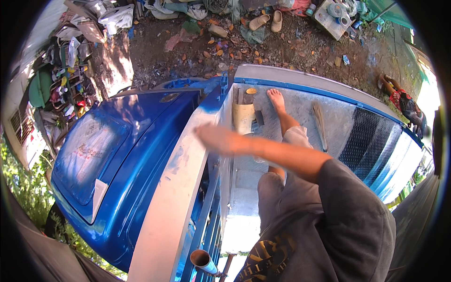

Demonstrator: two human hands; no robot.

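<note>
My right hand [215, 138] is at the upper end of a whitish beam [162, 207] with blue smudges, which stands between the blue truck cab [155, 136] and the grey truck bed [270, 110]. Motion smears its fingers, so their grip and anything in them cannot be made out. The right forearm reaches across from the dark sleeve at the right. My left hand is out of the picture. Below the right hand, a tan sheet [243, 117] lies on the bed floor, with a small dark piece [259, 118] at its edge.
My bare foot [276, 99] stands on the bed, left of a broom [319, 124]. Blue bars [206, 230] and an open pipe end [201, 259] run beside the beam. A blue-edged side wall [319, 89] borders littered ground with clogs [276, 22]. Another person [405, 103] is at far right.
</note>
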